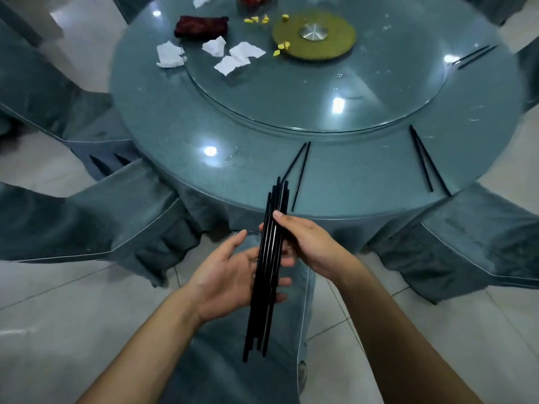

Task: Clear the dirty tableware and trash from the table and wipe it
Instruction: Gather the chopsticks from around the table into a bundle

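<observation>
A bundle of black chopsticks (268, 266) is held upright before the body, long axis pointing away toward the surface (180, 147). It is pinched near its upper part by the right hand (309, 243), while the left hand (230, 278) lies flat beneath it, palm up, fingers straight. Just beyond the bundle's tips a loose pair (300, 173) lies on the near rim, lengthwise away from the person, nearer the right hand. A second pair (425, 161) lies further right. Crumpled napkins (233, 58) are scattered farther off.

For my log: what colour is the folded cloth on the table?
Dark red cloth, seen best in the head view.
</observation>
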Demonstrator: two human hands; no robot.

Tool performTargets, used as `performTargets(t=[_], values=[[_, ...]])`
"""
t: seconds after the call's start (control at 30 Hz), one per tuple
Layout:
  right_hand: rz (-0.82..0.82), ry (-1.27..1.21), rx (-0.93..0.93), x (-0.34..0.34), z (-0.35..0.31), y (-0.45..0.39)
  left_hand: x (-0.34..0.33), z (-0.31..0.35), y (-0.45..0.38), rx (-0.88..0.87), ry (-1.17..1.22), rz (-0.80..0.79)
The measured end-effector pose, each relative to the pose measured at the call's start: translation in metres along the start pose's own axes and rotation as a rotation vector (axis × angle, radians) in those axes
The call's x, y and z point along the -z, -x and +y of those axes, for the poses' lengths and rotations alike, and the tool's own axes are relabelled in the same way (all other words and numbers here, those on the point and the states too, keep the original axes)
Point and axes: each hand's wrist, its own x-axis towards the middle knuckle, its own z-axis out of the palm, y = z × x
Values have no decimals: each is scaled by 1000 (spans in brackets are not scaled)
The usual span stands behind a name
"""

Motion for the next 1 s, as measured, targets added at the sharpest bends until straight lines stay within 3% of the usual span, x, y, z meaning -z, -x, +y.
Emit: performTargets(t=[0.3,0.43,0.5,0.57,0.6,0.67,0.73,0.9,1.0], values=[[110,145,41,-10,-9,-88,64,53,-49,-9,-9,-1],[106,125,-48,-5,-12,-120,86,67,-70,1,33,8],[260,227,-74,5,-9,-144,96,74,-77,-9,53,8],[594,602,-94,30,1,-173,109,81,-83,-24,73,22],[744,802,-151,42,5,-185,115,85,-85,-34,79,34],[872,992,-350,58,13,-206,126,91,-87,-54,79,57],[897,1029,-471,58,16,-226,137,95,-86,-80,64,95],[885,958,-459,49,22,-268,151,97,-93,-221,-9,282],[883,936,-475,51,27,-272,158,102,-103,-240,-14,315]])
